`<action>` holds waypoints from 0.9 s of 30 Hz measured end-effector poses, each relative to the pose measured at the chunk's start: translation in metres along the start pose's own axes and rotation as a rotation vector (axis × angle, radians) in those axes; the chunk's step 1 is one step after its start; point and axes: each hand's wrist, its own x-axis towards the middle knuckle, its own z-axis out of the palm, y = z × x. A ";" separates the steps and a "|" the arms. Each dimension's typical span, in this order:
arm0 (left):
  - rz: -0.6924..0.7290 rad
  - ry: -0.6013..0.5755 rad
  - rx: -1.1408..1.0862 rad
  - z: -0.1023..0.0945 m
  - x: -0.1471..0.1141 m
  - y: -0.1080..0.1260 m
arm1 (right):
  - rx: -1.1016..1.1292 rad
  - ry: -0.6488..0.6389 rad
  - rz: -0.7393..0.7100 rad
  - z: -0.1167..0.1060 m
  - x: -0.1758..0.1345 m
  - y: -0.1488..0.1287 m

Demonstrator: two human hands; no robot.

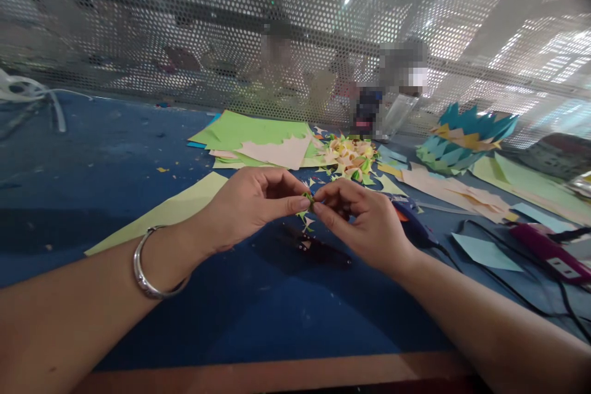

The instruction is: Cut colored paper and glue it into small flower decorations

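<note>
In the head view my left hand [252, 206] and my right hand [364, 221] meet above the blue table. Between their fingertips they pinch a small green paper piece [307, 197], mostly covered by the fingers. Small green and pale pointed paper scraps [305, 221] show just below it; whether they hang from it or lie on the table, I cannot tell. A dark flat object [325, 253] lies on the table under my hands. Beside my right hand is a dark blue glue gun [418, 225] with an orange part.
Behind my hands lie green paper sheets [258, 129] and a heap of small folded paper pieces [351, 157]. Right of these stands a teal zigzag paper ring [475, 135]. A magenta power strip [545, 249] and black cables lie at right. A perforated metal screen [184, 31] borders the table's back.
</note>
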 end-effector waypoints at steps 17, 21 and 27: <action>0.052 0.002 0.137 0.003 -0.002 -0.002 | -0.123 0.001 -0.068 0.002 -0.001 -0.004; 0.053 -0.005 0.136 0.004 -0.002 -0.001 | -0.145 0.001 -0.073 0.001 0.000 -0.004; 0.062 -0.006 0.155 0.005 -0.003 0.000 | -0.135 0.004 -0.069 0.002 -0.001 -0.005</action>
